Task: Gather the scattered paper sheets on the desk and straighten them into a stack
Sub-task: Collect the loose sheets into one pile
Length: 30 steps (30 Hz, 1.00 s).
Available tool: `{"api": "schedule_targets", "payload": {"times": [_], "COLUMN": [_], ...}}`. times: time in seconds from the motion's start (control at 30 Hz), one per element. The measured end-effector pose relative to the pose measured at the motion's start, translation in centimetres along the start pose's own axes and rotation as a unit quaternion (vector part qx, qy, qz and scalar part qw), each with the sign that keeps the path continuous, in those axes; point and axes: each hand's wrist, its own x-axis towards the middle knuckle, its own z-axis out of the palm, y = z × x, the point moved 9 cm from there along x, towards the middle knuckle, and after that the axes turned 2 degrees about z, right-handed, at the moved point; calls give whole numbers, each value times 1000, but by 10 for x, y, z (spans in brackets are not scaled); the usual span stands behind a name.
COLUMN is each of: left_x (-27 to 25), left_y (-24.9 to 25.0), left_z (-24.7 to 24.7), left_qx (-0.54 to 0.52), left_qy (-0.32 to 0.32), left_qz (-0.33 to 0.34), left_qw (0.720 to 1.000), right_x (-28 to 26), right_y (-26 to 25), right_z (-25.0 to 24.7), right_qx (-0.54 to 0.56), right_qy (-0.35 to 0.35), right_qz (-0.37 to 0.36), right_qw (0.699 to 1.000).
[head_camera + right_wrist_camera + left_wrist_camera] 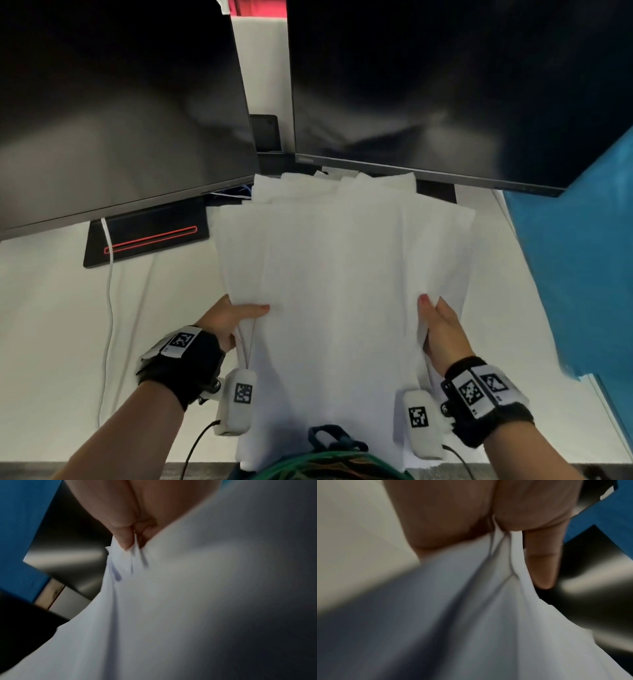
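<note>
A loose bundle of white paper sheets [339, 274] is held up in front of me, its far edges fanned out unevenly under the monitors. My left hand [236, 317] grips the bundle's left edge, thumb lying on top. My right hand [436, 322] grips the right edge the same way. In the left wrist view the paper sheets [471, 615] run down from between thumb and fingers [542, 566], several edges showing apart. The right wrist view shows the paper sheets [171, 601] pinched, with a few corners splayed near the thumb [125, 539].
Two dark monitors [120, 113] [445, 85] stand close behind the paper on a white desk [51, 325]. A black monitor base [147, 236] with a red outline and a white cable [109, 308] lie to the left. A blue panel [575, 257] borders the right side.
</note>
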Motion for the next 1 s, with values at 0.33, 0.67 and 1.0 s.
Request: {"api": "schedule_targets", "payload": {"times": [0.33, 0.67, 1.0], "left_x": [-3, -10, -9], "left_y": [10, -9, 4], "left_z": [13, -4, 8], "left_qx": [8, -77, -24], "left_qy": [-22, 64, 23], "left_qz": [27, 54, 45], "left_qw": [999, 994, 998], "right_x": [14, 4, 2], "right_y": [-40, 7, -18], "right_z": [27, 34, 33], "right_qx": [-129, -106, -68], "right_qy": [-134, -89, -105], "right_qz": [-22, -28, -42], "right_qw": [982, 990, 991]}}
